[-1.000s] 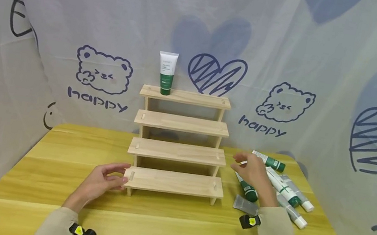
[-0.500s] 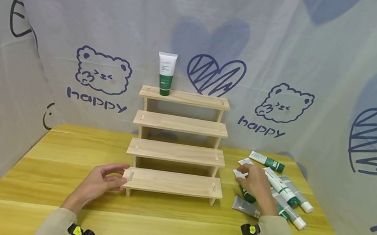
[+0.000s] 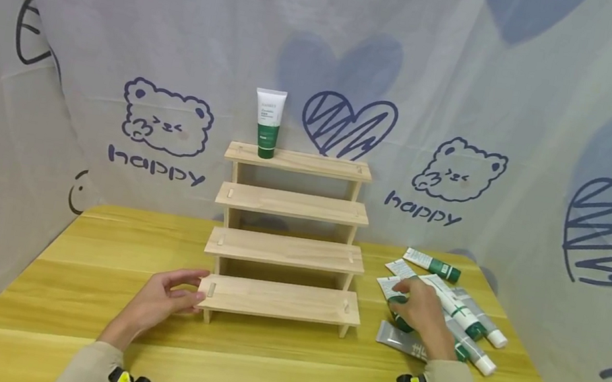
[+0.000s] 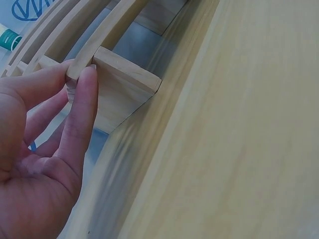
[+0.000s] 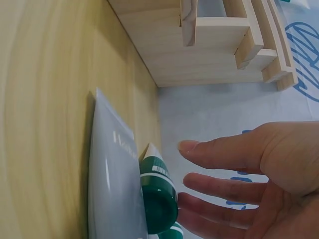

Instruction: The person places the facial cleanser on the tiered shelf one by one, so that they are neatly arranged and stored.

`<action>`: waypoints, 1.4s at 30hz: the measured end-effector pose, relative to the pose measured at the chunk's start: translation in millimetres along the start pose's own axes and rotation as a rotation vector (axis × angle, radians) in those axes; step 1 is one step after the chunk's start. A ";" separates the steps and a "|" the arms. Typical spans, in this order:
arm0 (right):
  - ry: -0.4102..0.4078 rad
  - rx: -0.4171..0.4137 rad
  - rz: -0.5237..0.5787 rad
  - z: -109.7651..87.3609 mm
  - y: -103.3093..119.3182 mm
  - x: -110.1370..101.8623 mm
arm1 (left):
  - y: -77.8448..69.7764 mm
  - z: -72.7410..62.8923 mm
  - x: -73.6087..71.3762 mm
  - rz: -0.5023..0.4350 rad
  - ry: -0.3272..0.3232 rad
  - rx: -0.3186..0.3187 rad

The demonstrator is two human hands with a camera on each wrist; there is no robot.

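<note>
A four-tier wooden display rack [image 3: 279, 299] stands on the table. My left hand [image 3: 160, 295] pinches the left end of its lowest board between thumb and fingers; the left wrist view shows the fingertips on the board's end [image 4: 82, 59]. On the top tier, toward the left, a white and green squeeze tube [image 3: 269, 120] stands upright on its cap. My right hand [image 3: 424, 311] is over the pile of tubes at the right. Its thumb and fingers are apart, with fingertips right at the green cap end of a lying tube [image 5: 158, 191]. A grey tube [image 5: 112, 164] lies beside that one.
Several more tubes lie together at the right, among them a green-capped tube [image 3: 432, 264] at the back and a grey, white-capped tube [image 3: 481, 317] farther right. A printed cloth [image 3: 190, 12] hangs behind and beside the yellow wooden table [image 3: 252, 376].
My right hand has moved toward me and slightly right, lowering over the tubes, so more of their white ends shows. The left hand stays at the rack.
</note>
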State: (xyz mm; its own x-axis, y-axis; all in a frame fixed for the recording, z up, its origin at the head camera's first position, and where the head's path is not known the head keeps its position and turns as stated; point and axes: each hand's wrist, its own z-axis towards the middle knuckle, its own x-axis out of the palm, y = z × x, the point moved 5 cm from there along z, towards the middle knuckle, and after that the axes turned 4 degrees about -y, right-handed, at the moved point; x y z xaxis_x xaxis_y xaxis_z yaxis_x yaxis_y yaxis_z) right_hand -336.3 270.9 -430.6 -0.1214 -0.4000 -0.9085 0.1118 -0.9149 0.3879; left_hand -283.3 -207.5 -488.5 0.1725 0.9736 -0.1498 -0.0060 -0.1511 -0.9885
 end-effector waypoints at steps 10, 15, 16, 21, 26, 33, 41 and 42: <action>-0.009 0.006 0.028 -4.8 -7.4 -0.5 | -0.4 0.4 0.1 -0.005 0.001 0.001; 0.006 0.012 0.062 -6.8 -11.0 1.9 | 0.5 0.4 -0.1 -0.008 0.003 -0.003; 0.009 0.013 0.064 -7.1 -11.6 2.7 | 0.6 0.4 -0.1 -0.008 0.004 -0.003; 0.011 -0.033 0.022 -7.2 -9.4 6.7 | 0.3 0.4 -0.9 -0.006 0.009 0.003; 0.014 -0.049 -0.039 -5.9 -6.4 12.0 | 0.1 1.3 -1.0 -0.001 0.007 0.003; 0.027 -0.032 -0.100 -2.5 -6.1 15.4 | 0.8 1.7 -0.6 -0.006 0.003 0.004; -0.007 -0.049 -0.125 -2.7 -11.2 17.9 | 2.7 2.6 -0.5 -0.008 0.003 0.016; -0.006 -0.045 -0.121 -2.7 -11.8 18.3 | 2.9 2.6 -0.4 -0.008 0.004 0.017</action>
State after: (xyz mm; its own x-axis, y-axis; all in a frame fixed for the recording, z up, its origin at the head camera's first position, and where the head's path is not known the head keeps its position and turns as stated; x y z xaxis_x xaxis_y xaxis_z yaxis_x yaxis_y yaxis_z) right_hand -337.2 274.5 -452.2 -0.1429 -0.2869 -0.9472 0.1400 -0.9533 0.2676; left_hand -285.9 -207.9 -491.4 0.1764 0.9740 -0.1423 -0.0213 -0.1407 -0.9898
